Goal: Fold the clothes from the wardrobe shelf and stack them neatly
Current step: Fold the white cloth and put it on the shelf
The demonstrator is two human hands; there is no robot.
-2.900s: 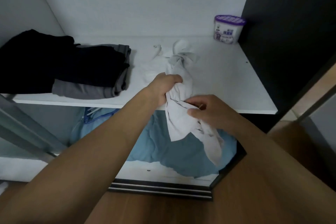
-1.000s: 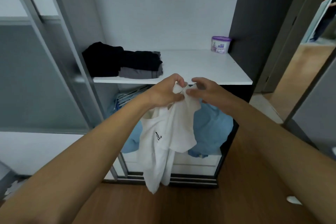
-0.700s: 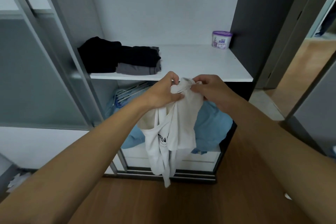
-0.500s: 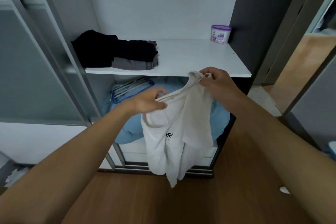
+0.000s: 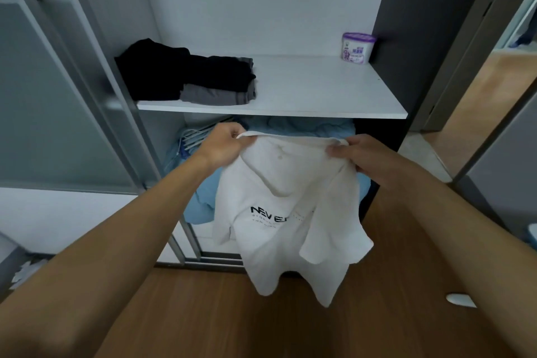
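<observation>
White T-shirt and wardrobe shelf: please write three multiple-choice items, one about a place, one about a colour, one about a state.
1. Where does the small tub with the purple lid stand?
A. back right corner of the shelf
B. on the floor
C. on the dark clothes

2. What colour is the folded garment at the bottom of the stack?
A. red
B. grey
C. yellow

3. What is the state of the white T-shirt?
A. folded on the shelf
B. lying on the floor
C. held up, hanging unfolded

Answers: 1 A, the tub stands by the dark side panel at the back. 2 B, a grey piece lies under the black ones. 3 C, the left hand and right hand pinch its top edge and it hangs free.
</observation>
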